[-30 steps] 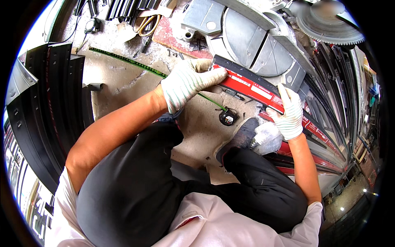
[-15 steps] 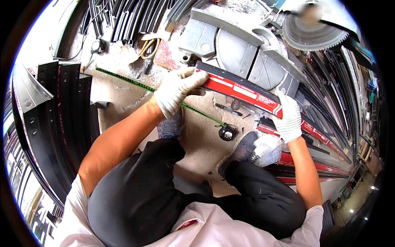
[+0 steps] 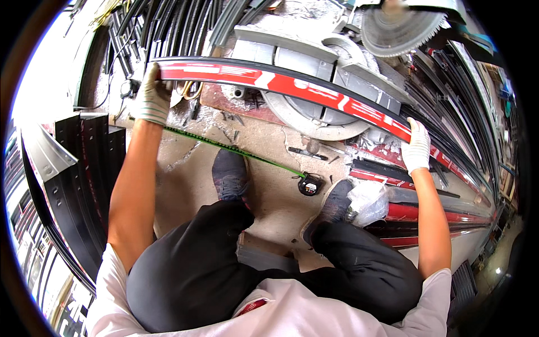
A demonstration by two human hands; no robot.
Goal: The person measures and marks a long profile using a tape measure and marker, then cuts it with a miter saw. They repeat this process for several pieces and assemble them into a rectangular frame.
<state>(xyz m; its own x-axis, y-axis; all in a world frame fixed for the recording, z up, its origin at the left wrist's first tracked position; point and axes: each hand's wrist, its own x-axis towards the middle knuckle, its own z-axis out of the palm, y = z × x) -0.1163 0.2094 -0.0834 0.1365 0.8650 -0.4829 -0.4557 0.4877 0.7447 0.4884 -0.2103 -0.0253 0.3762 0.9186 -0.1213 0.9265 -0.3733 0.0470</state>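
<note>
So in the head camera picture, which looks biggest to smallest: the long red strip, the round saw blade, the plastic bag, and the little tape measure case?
1. long red strip, held in the left hand and right hand
2. round saw blade, partly cut off at the top
3. plastic bag
4. tape measure case

The fisheye bends things, so this is only how they look.

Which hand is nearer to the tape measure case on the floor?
Right. The right hand grips the red-and-black strip up and right of the tape measure case; the left hand holds the strip's far left end.
</note>
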